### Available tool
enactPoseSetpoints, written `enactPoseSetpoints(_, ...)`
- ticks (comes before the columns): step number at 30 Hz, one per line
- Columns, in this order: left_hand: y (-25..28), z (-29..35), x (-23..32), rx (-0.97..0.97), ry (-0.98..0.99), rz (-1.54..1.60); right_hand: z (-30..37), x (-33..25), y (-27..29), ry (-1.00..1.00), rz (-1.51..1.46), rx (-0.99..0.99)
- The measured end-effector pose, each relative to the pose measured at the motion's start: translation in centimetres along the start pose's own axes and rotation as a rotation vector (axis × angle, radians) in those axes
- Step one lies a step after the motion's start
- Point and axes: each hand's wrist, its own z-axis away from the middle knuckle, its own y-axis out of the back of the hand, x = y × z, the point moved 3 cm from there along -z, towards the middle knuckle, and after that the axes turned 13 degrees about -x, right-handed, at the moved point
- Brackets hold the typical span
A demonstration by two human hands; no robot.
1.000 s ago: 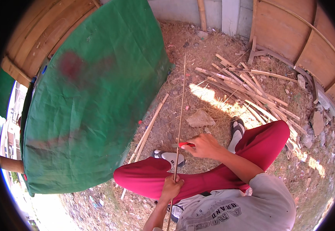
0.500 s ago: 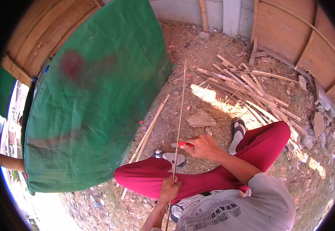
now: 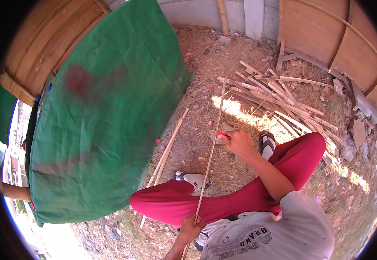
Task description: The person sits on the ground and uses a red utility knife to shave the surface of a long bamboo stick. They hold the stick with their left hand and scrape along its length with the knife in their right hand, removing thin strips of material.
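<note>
A long, thin bamboo strip (image 3: pixel 210 162) slants from beside my lap out over the ground in front of me. My left hand (image 3: pixel 191 229) is closed round its lower part, near my left thigh. Farther up the strip, my right hand (image 3: pixel 240 142) grips a red-handled knife (image 3: pixel 224 136). The front end of the knife is at the strip, though its blade is hard to make out now. My legs, in dark red trousers (image 3: pixel 162 203), are bent wide apart with the strip passing between my hands across them.
Several split bamboo pieces (image 3: pixel 284 100) lie heaped at the right. Two longer slats (image 3: pixel 169 145) rest on the ground by a big green sheet (image 3: pixel 106 130) at the left. Wooden panels (image 3: pixel 314 39) and a grey wall (image 3: pixel 193 15) stand behind. Rubble (image 3: pixel 359 134) lies far right.
My right hand and the knife have moved outward along the strip, away from me. The strip's far end has swung to the right and lower. My left hand has shifted slightly lower.
</note>
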Motion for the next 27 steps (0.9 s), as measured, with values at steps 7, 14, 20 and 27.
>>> enactPoseSetpoints(7,-0.4,3.0,-3.4,-0.028,-0.004,0.253,-0.4,-1.1,0.1,0.003,-0.021,-0.046)
enactPoseSetpoints(14,0.6,5.7,-4.3,-0.094,0.024,0.122,-0.4,-0.5,-0.6,-0.055,0.022,0.002)
enactPoseSetpoints(20,0.0,8.5,-7.2,-0.116,0.137,0.021,-2.2,3.4,-0.1,-0.174,-0.04,0.01)
enactPoseSetpoints(27,-0.2,11.4,-12.9,-0.15,0.076,0.058,-4.2,10.2,0.6,-0.448,-0.119,0.076)
